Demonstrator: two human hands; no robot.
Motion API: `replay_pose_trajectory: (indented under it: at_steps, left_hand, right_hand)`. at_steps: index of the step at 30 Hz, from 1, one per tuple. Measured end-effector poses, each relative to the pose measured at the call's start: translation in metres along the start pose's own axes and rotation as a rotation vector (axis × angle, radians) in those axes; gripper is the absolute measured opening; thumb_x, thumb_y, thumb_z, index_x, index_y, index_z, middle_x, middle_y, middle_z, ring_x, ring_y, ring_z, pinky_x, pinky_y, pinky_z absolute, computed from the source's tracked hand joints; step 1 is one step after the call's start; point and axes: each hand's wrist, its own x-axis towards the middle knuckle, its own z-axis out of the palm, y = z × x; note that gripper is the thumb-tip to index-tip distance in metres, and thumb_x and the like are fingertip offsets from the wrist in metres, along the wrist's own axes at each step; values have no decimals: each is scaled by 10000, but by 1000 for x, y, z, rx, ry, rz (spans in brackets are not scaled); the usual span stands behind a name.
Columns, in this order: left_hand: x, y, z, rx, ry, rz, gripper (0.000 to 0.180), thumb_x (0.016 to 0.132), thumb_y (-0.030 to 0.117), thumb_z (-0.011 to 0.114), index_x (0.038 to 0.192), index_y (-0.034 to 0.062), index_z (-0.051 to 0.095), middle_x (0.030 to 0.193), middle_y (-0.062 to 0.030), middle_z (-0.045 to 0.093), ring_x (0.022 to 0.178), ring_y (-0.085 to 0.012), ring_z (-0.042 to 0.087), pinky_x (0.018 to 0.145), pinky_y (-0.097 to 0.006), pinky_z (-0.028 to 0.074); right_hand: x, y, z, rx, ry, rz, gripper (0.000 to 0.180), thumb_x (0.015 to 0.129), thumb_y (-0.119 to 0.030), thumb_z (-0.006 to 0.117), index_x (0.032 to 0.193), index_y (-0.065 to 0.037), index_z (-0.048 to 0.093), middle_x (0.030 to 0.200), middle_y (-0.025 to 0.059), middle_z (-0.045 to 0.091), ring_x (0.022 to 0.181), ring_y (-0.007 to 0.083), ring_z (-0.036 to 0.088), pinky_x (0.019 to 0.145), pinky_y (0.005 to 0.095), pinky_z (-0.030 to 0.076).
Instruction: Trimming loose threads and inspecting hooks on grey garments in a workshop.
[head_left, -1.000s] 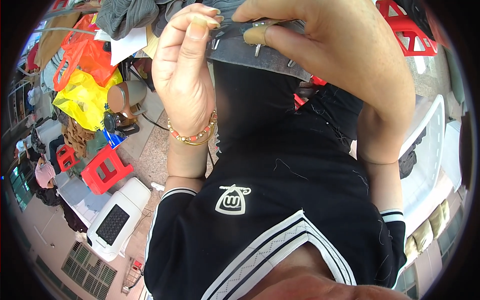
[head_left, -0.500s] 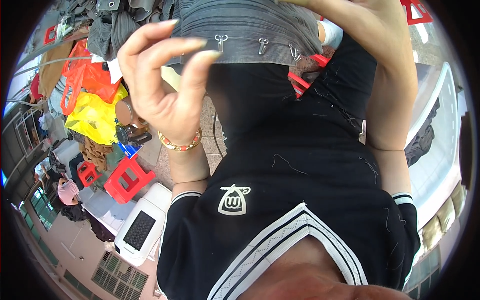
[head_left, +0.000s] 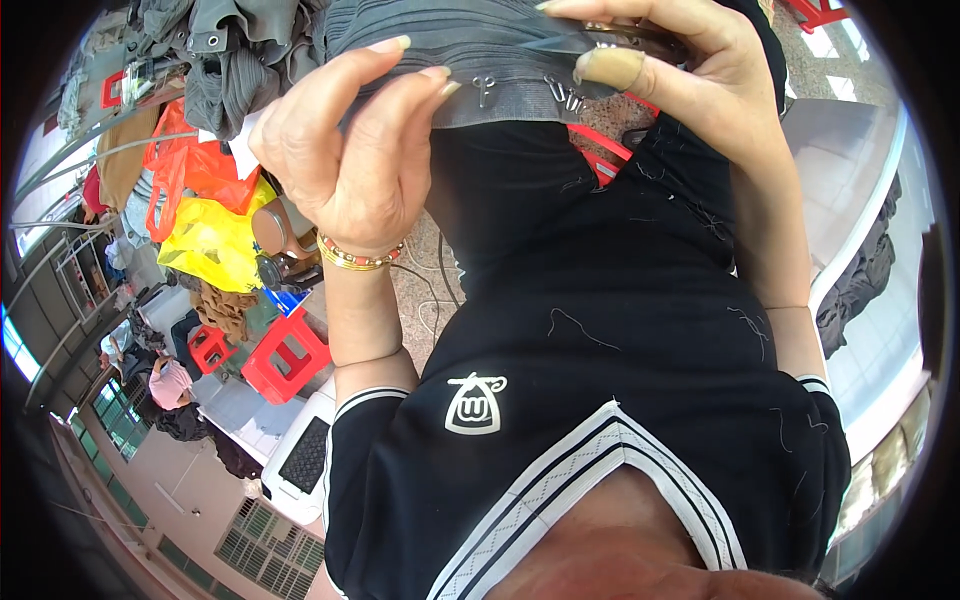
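A grey pleated garment point(head_left: 440, 50) lies across my lap, with several small silver metal hooks point(head_left: 484, 92) along its near edge band. My left hand point(head_left: 350, 150), a beaded bracelet at its wrist, pinches this band just left of a hook; what lies under the fingertips is hidden. Above the cloth on the right, my right hand point(head_left: 690, 85) is closed round a pair of thread snips point(head_left: 565, 44), whose dark blades point left over the pleats. A tan covering wraps the right thumb. The snips' handle is partly hidden by the fingers.
More grey garments with eyelets point(head_left: 225, 70) are heaped at the far left. Below them sit an orange-red bag point(head_left: 200, 170), a yellow bag point(head_left: 215, 235) and a red stool point(head_left: 287, 358). A white trough-like surface point(head_left: 880, 300) with dark cloth stands right. Another person point(head_left: 170, 382) sits far left.
My left hand has moved from above the garment down to its edge band and closed there. My right hand has come lower and left, bringing the snips into view over the cloth.
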Motion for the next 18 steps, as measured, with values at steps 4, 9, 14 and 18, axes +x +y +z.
replay_pose_trajectory:
  at_steps: [4,9,14,18]
  left_hand:
    - [1,10,-6,-48,-24,-43,114,802,190,761,899,159,709,1016,11,663,905,-164,601,784,-305,405]
    - [10,28,-15,-104,-62,-92,85,838,158,736,894,111,692,981,-42,618,892,-193,611,786,-303,475]
    - [7,29,-33,-195,-175,-59,286,661,404,810,714,176,644,930,11,642,854,-195,627,779,-325,422]
    - [-2,22,-18,-136,-87,-122,288,651,370,840,731,160,660,992,-17,640,935,-217,600,791,-345,427]
  right_hand:
    - [-2,3,2,10,-27,-55,344,748,-33,798,1079,1,710,896,62,628,786,118,564,667,231,439]
    - [-2,8,2,-36,-67,-126,354,748,-20,792,1091,-9,707,899,63,611,777,122,556,621,229,427]
    - [-2,13,6,-82,-42,-216,361,742,-13,789,1093,-20,704,879,54,589,767,135,555,605,233,426]
    - [-1,14,9,-111,-23,-237,361,740,-16,790,1090,-24,702,879,57,589,765,140,555,611,237,427]
